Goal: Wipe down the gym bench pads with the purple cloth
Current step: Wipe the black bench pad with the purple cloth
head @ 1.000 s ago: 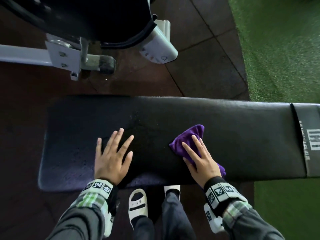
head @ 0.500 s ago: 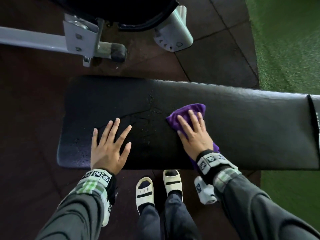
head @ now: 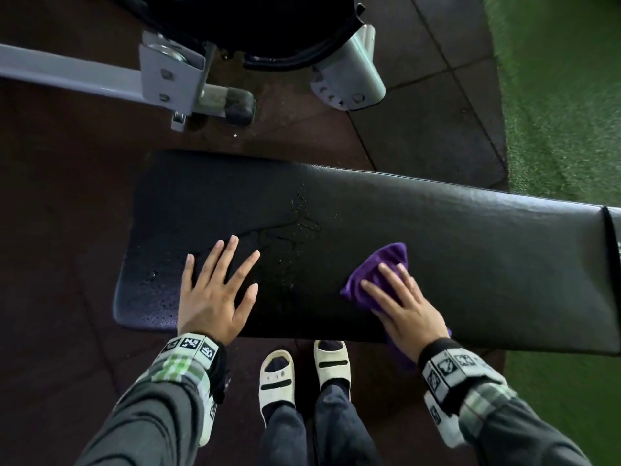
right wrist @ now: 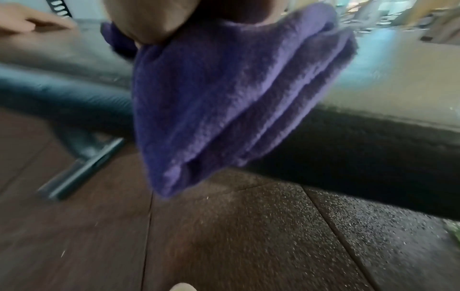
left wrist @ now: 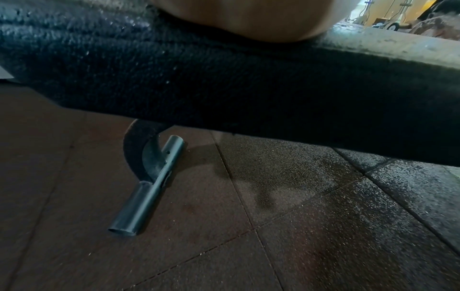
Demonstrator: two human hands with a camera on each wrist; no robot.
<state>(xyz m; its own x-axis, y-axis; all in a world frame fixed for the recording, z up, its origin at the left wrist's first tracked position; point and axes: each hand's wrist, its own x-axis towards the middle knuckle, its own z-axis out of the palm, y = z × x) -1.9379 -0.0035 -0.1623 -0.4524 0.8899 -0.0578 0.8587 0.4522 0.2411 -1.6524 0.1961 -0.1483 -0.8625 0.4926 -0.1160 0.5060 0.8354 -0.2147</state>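
The black gym bench pad (head: 470, 247) runs left to right in the head view, with wet streaks and droplets (head: 295, 230) near its middle. My left hand (head: 218, 290) lies flat on the pad's left part, fingers spread; the left wrist view shows only the heel of my left hand (left wrist: 248, 17) on the pad (left wrist: 224, 78). My right hand (head: 396, 297) presses the folded purple cloth (head: 383, 267) onto the pad with straight fingers. In the right wrist view the cloth (right wrist: 224, 98) hangs over the pad's near edge (right wrist: 373, 137) below my right hand's palm (right wrist: 149, 17).
A grey machine beam (head: 67, 72) and a grey foot (head: 349, 82) stand on dark rubber tiles behind the bench. Green turf (head: 564, 95) lies to the right. My feet in white slides (head: 302, 375) are at the bench's near side. A bench leg tube (left wrist: 147, 189) rests on the floor.
My right hand has slid the purple cloth to the right and toward the pad's near edge. The left hand has stayed flat in the same place.
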